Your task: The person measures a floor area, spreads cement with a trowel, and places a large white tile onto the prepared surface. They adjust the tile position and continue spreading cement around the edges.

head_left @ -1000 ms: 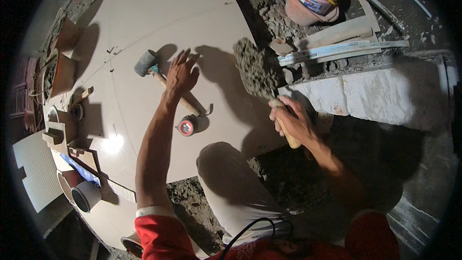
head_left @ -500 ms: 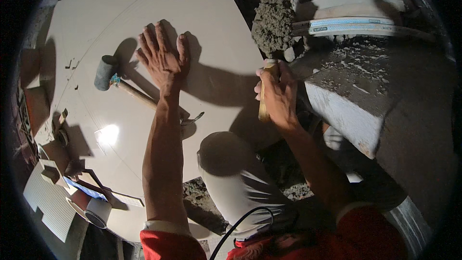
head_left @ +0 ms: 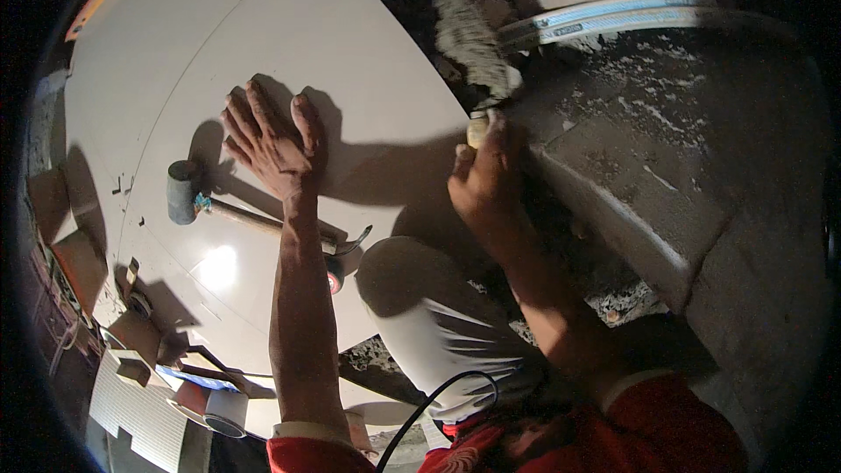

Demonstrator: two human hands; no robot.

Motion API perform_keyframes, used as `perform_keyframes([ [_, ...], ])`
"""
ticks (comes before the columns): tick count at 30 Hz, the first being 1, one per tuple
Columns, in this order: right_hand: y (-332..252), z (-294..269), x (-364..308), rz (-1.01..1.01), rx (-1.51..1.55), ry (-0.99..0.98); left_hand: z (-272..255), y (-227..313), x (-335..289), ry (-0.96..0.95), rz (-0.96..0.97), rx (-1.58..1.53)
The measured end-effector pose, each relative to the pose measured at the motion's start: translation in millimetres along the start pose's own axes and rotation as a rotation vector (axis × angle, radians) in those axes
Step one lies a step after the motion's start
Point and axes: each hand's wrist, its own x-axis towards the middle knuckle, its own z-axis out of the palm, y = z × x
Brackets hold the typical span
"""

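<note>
My left hand [head_left: 273, 153] lies flat with spread fingers on a large glossy cream tile [head_left: 368, 61]. In my right hand [head_left: 486, 184], closed fingers grip the pale handle of a trowel [head_left: 477, 128]. Its far end is blurred and carries grey mortar [head_left: 477, 39], just beyond the tile's right edge. A rubber mallet [head_left: 183, 193] rests on the tile left of my left hand, its wooden handle running under my forearm. Beside that forearm lies a curved metal claw [head_left: 355, 241]; the rest of that tool is partly hidden.
A concrete step [head_left: 631, 175] rises on the right, dusted with pale crumbs. Long blue-and-white strips [head_left: 613, 22] lie beyond it. Cut tile pieces and a cylindrical container [head_left: 226, 412] crowd the lower left. My bent knee [head_left: 403, 276] is close to the tile's near edge.
The view has shifted. My right hand has turned with the trowel, and its mortar-covered end is now blurred by motion. My left hand stays flat on the tile.
</note>
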Motion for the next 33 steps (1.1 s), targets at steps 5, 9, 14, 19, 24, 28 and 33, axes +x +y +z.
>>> perform_keyframes([
  [5,-15,5,-8,0.055,0.103,0.081,1,-2,-1,0.012,0.001,-0.037],
  [9,-17,-8,-28,0.296,0.293,-0.13,3,-4,-2,0.009,0.01,0.002],
  [14,-20,-9,-38,0.147,0.115,-0.131,3,-6,-2,0.023,0.009,-0.017],
  [19,-21,-21,-36,0.227,0.134,-0.227,3,-7,-3,0.039,0.006,-0.046],
  [24,-18,-44,-21,0.181,0.053,-0.402,3,-5,-4,0.022,0.005,-0.037],
  [28,-14,-54,-13,0.208,0.139,-0.514,3,-6,-4,0.034,0.01,-0.037],
  [33,-9,-62,-14,0.023,0.073,-0.466,4,-6,-3,0.034,0.02,-0.021],
])
